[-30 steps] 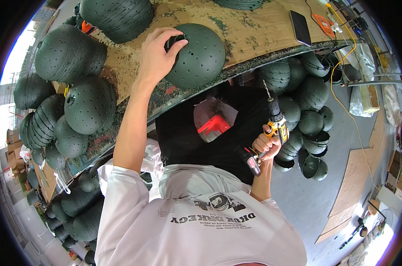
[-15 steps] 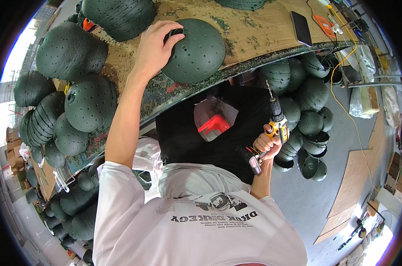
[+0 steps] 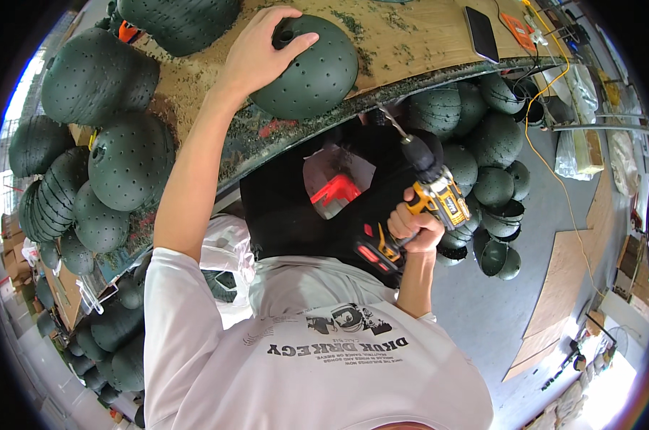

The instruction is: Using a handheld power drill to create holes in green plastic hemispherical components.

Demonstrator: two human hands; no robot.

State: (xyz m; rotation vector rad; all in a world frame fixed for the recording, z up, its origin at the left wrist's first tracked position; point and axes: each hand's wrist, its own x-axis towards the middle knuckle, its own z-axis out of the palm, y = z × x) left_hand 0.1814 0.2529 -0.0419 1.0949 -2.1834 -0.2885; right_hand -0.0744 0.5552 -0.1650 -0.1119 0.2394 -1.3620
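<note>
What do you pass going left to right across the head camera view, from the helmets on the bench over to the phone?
Stacked green helmets → left hand on a green helmet → drill in the right hand → phone.

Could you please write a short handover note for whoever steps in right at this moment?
Left hand: resting on top of a dark green perforated helmet shell at the edge of the wooden workbench.
Right hand: gripping a yellow and black cordless drill, bit pointing up toward the bench edge, not touching the shell.
Done: shell set on the bench.
Left: the bit has not yet met this shell. More shells lie on the bench and floor.
</note>
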